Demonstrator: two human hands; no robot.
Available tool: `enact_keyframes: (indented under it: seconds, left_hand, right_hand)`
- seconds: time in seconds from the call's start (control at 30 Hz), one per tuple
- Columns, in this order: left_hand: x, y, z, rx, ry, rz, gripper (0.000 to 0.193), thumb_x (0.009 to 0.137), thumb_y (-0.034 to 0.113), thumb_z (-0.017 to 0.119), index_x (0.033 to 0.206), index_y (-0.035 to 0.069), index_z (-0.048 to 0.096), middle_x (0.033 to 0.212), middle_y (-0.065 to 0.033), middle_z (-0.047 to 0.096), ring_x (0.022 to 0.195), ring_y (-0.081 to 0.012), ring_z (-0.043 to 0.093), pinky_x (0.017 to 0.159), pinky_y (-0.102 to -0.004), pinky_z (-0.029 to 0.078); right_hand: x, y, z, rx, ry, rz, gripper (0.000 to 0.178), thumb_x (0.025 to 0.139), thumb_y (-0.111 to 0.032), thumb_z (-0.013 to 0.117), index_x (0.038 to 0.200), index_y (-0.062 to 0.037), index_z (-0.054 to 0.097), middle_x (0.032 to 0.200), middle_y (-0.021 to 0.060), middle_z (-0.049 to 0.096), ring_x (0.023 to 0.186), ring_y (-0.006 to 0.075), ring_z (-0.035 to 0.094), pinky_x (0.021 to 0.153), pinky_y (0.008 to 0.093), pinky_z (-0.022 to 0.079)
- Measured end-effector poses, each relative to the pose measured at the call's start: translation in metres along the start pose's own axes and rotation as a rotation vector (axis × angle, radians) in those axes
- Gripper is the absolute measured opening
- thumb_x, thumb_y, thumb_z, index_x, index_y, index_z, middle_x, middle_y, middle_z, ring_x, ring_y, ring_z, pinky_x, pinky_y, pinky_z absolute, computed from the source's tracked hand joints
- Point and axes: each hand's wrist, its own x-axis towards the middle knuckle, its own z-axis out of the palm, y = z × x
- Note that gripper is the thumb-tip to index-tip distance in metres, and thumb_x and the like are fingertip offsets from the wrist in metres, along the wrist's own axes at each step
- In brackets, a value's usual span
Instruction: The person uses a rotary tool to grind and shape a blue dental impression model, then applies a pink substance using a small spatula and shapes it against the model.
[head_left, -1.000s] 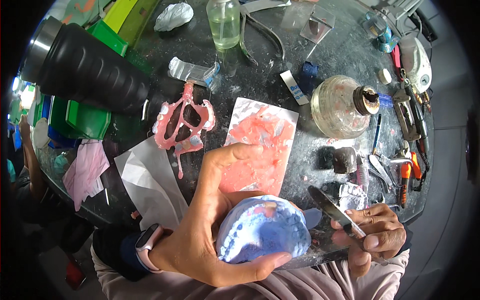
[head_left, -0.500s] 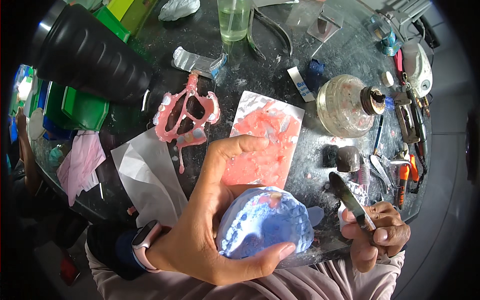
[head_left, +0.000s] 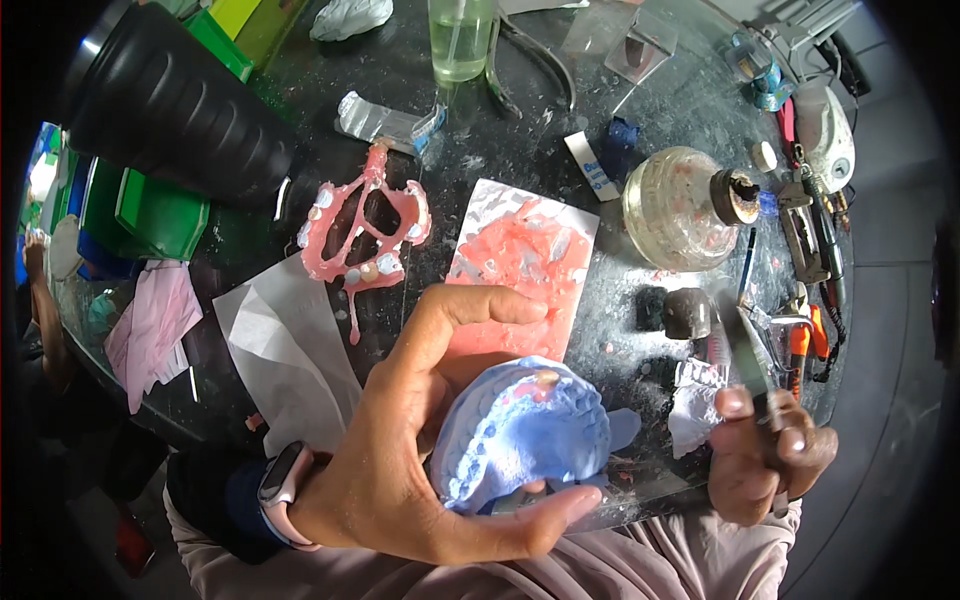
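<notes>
A blue plaster dental cast sits in my left hand, with the thumb along its near edge and the index finger curled past its far side. A small patch of pink and tooth-coloured material shows on the cast's far ridge. My right hand grips a spatula-like wax knife, its blade pointing up and away; motion blurs it. Beyond the cast lies a card smeared with pink wax, partly behind my left hand. Left of it rests a pink wax frame with white teeth.
A glass spirit lamp stands at the far right, near a dark block and crumpled white paper. Tools crowd the right edge. A black tumbler, green bins and white paper occupy the left.
The knife has swung more upright and moved right with my right hand. My left hand has tilted the cast slightly, keeping its hold. The whole view has shifted a little.
</notes>
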Motion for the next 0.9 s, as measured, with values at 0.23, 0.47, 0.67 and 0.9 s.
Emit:
enact_keyframes:
  seconds: [0.23,0.47,0.67,0.9]
  left_hand:
    - [-0.001,0.009,0.004,-0.234,0.163,-0.156,0.085,0.07,0.018,0.071,0.138,-0.001,0.024,0.124,-0.0182,0.048,0.083,-0.0177,0.06,0.072,-0.0297,0.05]
    - [0.006,0.016,0.008,-0.346,0.133,-0.229,0.085,0.077,0.037,0.056,0.141,-0.001,0.015,0.136,-0.0207,0.035,0.123,-0.0306,0.041,0.096,-0.0394,0.041]
    - [0.003,0.008,-0.007,0.097,-0.092,0.111,0.078,0.073,0.016,0.06,0.138,-0.005,0.023,0.132,-0.0186,0.03,0.117,-0.0246,0.042,0.098,-0.0364,0.036]
    - [0.003,0.009,-0.008,0.492,-0.136,0.363,0.068,0.065,0.013,0.062,0.126,-0.007,0.039,0.125,-0.019,0.035,0.111,-0.0238,0.045,0.086,-0.0322,0.046]
  right_hand:
    - [0.034,0.021,-0.01,-0.284,0.47,-0.135,0.033,0.095,-0.016,0.042,0.119,0.0066,0.046,0.084,0.0117,0.059,0.087,0.0261,0.064,0.083,0.0377,0.053]
    - [0.04,0.031,-0.021,-0.128,0.52,-0.043,0.037,0.095,-0.025,0.044,0.118,0.0044,0.048,0.093,0.0136,0.061,0.093,0.027,0.063,0.085,0.0376,0.052]
    - [0.044,0.031,-0.025,-0.004,0.603,0.112,0.032,0.095,-0.022,0.047,0.115,0.0023,0.052,0.093,0.0104,0.063,0.099,0.0266,0.062,0.093,0.0362,0.047]
    - [0.045,0.036,-0.026,0.032,0.579,0.048,0.024,0.095,-0.017,0.045,0.11,0.0011,0.049,0.092,0.0117,0.063,0.094,0.0292,0.064,0.084,0.038,0.053]
